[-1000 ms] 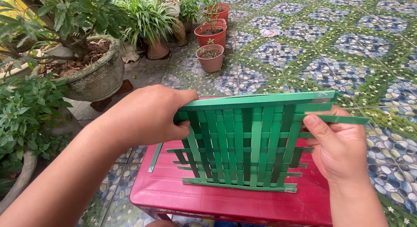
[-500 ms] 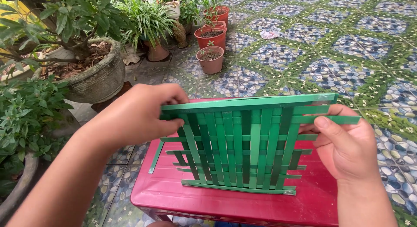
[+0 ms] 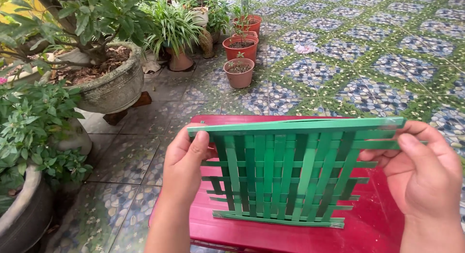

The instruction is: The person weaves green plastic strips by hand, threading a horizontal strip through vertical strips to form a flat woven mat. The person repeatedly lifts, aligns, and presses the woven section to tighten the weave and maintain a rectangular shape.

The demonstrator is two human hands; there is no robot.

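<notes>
Two hands, left hand (image 3: 186, 168) and right hand (image 3: 424, 178), hold fingers clamped on the green woven mat (image 3: 286, 173) edges, above the red table (image 3: 271, 233).

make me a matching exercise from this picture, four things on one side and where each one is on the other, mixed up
Things:
1. green woven strip mat
2. red plastic stool
3. small terracotta pot
4. large stone planter

Places:
A. standing alone on the patterned tiles, beyond the stool
B. at the left, on a dark stand, holding a small tree
C. held upright between the left hand and the right hand
D. directly under the woven piece, nearest the camera

Pairs: 1-C, 2-D, 3-A, 4-B
</notes>
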